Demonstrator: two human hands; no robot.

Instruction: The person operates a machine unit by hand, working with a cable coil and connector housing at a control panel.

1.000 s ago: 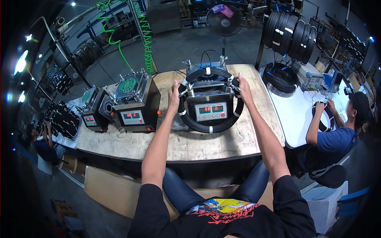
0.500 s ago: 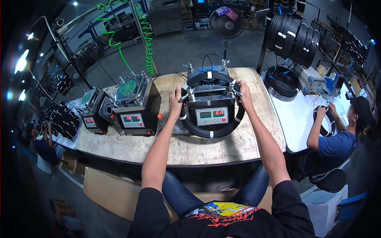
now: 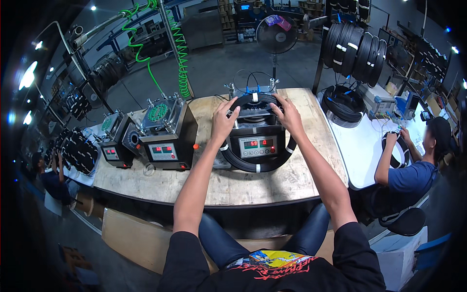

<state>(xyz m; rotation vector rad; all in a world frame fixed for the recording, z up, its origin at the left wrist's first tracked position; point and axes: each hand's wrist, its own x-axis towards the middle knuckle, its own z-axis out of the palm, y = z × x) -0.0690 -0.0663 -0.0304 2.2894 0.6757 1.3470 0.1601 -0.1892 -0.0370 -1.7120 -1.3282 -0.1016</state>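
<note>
A coil of black cable (image 3: 258, 168), bound with several white bands, hangs around the front of a black-and-metal tabletop machine (image 3: 235, 132). My left hand (image 3: 224, 119) is curved over the coil's upper left, thumb and fingertips at the cable. On the upper right, my right hand (image 3: 288, 115) curls over it the same way. Both hands cover the machine's side clamps, so whether they also touch these is hidden. Inside the ring, a lit display panel (image 3: 258, 146) shows red digits. Blue-tipped cable ends (image 3: 253, 89) stand behind the coil's top.
Two similar machines with green round tops (image 3: 158, 112) stand left on the wooden table (image 3: 194, 190). Green coiled hoses (image 3: 182, 63) hang above. To the right, a white table (image 3: 348, 146) bears more coils, and a co-worker (image 3: 411, 175) handles one there. A fan (image 3: 277, 34) stands behind.
Both hands have moved from the coil's sides up and inward over its upper part. The display's digits have changed. The coil still hangs around the machine, and the whole view has shifted slightly.
</note>
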